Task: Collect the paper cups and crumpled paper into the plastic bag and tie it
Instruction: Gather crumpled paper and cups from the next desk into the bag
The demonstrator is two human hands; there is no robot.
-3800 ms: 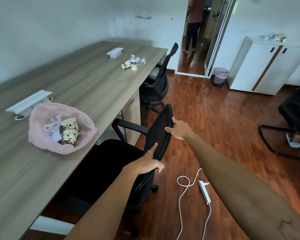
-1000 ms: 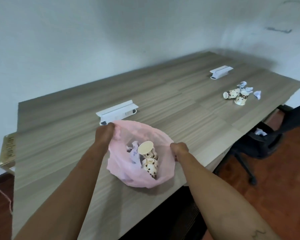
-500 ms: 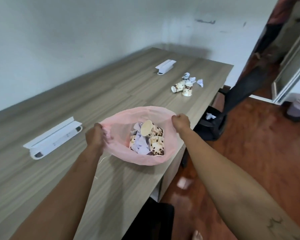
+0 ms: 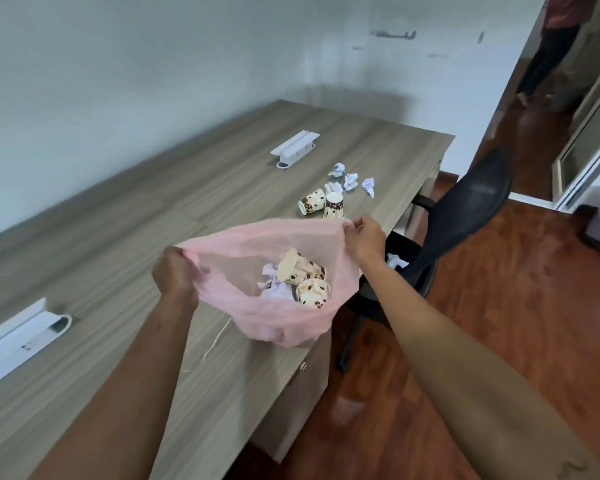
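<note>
**Bag held open over the desk edge, spill risk**

Both grips closed on the plastic bag (image 4: 267, 306): left hand (image 4: 174, 271) bunches the rim on the near side, right hand (image 4: 364, 239) pinches the rim on the far side, mouth stretched wide between them. We see the bag lifted, its belly sagging at the right edge of the desk (image 4: 118, 237), partly hanging past it above the floor. Inside: two paper cups (image 4: 305, 278) and some crumpled paper (image 4: 274, 289).

Not yet collected: two more patterned cups (image 4: 323, 202) near the far right corner of the desk, one lying, one upright, with paper wads (image 4: 352, 178) just beyond them. One more wad (image 4: 397, 261) seems to sit on the chair (image 4: 465, 220) seat by the desk edge.

Risks as we judge them:
- thin film, a rim could slip out of either pinch, and the contents would tip onto the floor
- bag bottom may catch on the desk edge if dragged
- reaching for a cup frees one hand, so the mouth may collapse
- the chair wad is easy to miss before tying
</note>
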